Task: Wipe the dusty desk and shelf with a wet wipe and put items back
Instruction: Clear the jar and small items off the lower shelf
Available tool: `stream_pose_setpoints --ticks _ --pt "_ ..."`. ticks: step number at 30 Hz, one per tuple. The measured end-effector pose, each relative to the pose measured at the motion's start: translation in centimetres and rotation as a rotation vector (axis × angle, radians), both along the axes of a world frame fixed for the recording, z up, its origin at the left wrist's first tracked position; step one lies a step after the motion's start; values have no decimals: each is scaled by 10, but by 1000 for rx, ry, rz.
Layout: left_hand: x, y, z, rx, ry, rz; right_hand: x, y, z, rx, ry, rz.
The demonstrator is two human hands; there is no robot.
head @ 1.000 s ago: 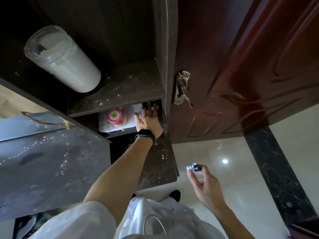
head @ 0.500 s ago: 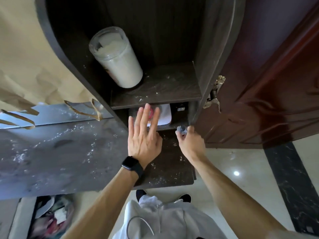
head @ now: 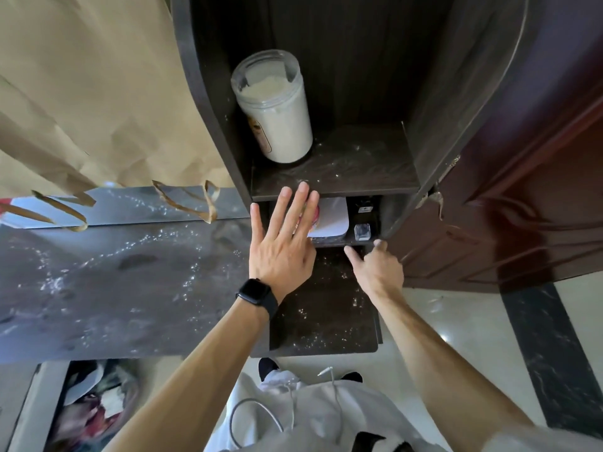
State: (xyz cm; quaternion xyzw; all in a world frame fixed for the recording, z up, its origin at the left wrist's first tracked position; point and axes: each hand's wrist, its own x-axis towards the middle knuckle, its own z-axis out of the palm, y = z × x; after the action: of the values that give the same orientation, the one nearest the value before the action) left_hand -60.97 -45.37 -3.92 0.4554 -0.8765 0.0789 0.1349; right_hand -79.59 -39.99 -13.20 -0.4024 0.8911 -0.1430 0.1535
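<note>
on the lower shelf [head: 329, 243] of the dark cabinet [head: 434, 93], a small clear bottle [head: 362, 231] is sitting at the right end, just beside a white sheet [head: 332, 216] and near a small black item [head: 363, 208] behind it. something red and pink [head: 316, 214] is showing at the sheet's left edge, mostly hidden by fingers, can't tell what it is.

left hand [head: 282, 239] is hovering flat in front of the lower shelf, fingers spread and straight, released, grasping nothing. a black watch [head: 256, 296] is sitting on that wrist. right hand [head: 375, 269] is hanging just near of the bottle, thumb and index parted, released, not touching the bottle as far as i can tell.

upper shelf [head: 359, 171] is carrying a tall clear jar [head: 275, 106] of white powder at its left, no lid, and white dust is streaking the bare board to its right. the grey desk [head: 98, 288] at left is showing scattered white specks and smears. the dark ledge [head: 326, 305] under the hands is speckled too.

brown paper [head: 81, 93] is hanging over the far left, torn strips lying on the desk's far edge. a dark red door [head: 538, 207] is standing at right. no wet wipe is showing in either hand.
</note>
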Motion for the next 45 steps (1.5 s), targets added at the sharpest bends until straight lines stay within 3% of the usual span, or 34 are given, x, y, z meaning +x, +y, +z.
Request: stream_pose_setpoints --ticks 2,5,10,16,22,30,45 --pt "0 -1 -2 -11 20 -13 9 22 -10 -120 56 133" --pt "-1 -3 -5 -11 45 -26 14 33 -16 -126 214 285" --pt "-5 -2 -11 -20 104 -31 12 18 -7 -1 77 266" --pt "-7 -2 -14 -17 134 -26 8 9 -12 121 86 297" --pt "-11 1 -13 6 162 -7 -6 -7 -11 153 62 230" --pt "-16 5 -10 12 162 55 -15 -8 -17 176 239 266" --pt "-19 8 -9 3 119 102 -28 -10 -22 134 192 311"
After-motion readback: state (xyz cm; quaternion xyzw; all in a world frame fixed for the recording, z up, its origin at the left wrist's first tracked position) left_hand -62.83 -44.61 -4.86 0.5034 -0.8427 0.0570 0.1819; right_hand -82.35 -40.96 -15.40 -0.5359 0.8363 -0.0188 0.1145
